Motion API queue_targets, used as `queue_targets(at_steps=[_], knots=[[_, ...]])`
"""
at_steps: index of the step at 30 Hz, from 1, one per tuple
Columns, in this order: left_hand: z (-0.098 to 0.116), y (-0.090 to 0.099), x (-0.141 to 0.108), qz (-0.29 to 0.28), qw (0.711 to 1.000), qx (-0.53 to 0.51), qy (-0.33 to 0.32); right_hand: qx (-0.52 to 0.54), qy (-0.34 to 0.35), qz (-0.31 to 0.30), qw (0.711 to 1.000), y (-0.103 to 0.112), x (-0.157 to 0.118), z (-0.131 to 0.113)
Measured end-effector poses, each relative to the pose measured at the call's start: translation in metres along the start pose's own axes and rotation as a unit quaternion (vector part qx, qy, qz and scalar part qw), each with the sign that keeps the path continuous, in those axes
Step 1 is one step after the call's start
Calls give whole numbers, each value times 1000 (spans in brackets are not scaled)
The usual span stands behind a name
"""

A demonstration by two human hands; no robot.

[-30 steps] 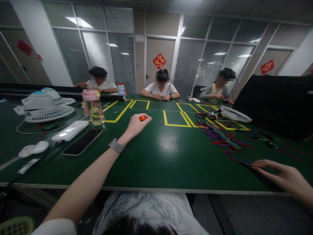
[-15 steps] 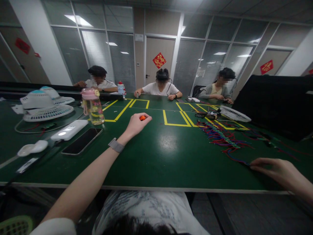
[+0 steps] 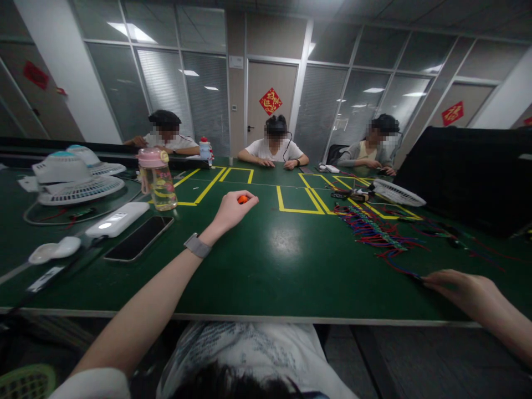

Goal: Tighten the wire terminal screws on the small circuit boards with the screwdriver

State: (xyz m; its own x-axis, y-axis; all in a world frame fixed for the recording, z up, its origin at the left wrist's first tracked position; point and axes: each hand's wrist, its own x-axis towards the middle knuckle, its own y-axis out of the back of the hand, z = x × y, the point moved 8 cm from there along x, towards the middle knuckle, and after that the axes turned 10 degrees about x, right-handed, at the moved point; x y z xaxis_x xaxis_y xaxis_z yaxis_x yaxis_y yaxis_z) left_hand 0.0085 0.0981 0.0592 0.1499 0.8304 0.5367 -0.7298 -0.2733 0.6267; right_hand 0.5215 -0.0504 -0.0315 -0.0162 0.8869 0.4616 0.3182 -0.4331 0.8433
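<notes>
My left hand, a grey watch on its wrist, is closed round a small orange object above the middle of the table. Only part of that object shows between the fingers, so its kind is unclear. At the right front, my right hand pinches the dark end of a red and blue wire lead. The lead runs back toward a row of small green circuit boards with many red and blue wires, lying on the green table.
On the left are a phone, a white power bank-like device, a pink-lidded bottle and white fans. Yellow tape marks rectangles on the table. A black screen stands at right. Several people sit opposite.
My left hand stays put with the orange object. My right hand has barely shifted, its fingers still on the lead's end. The person opposite in the middle has drawn one hand inward.
</notes>
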Motion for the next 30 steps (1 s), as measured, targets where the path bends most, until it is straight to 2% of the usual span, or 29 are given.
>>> queue_targets(at_steps=[4, 12, 17, 20, 24, 27, 30], knots=[[1, -1, -1, -9, 1000, 0, 3, 22, -2, -45, 999, -6, 0, 1], [3, 0, -2, -6, 1000, -3, -6, 30, -30, -45, 998, -12, 5, 13], [3, 0, -1, -2, 1000, 0, -11, 52, -93, -120, 987, -8, 12, 9], [2, 0, -1, -5, 1000, -3, -12, 49, -100, -150, 982, -11, 16, 12], [2, 1, 0, -5, 1000, -1, -12, 24, -43, -122, 991, -17, 20, 11], [3, 1, 0, -4, 1000, 1, -10, -6, 26, -56, 998, -15, 17, -1], [4, 1, -1, -3, 1000, 6, -6, -10, 49, 12, 999, -11, 8, -8]])
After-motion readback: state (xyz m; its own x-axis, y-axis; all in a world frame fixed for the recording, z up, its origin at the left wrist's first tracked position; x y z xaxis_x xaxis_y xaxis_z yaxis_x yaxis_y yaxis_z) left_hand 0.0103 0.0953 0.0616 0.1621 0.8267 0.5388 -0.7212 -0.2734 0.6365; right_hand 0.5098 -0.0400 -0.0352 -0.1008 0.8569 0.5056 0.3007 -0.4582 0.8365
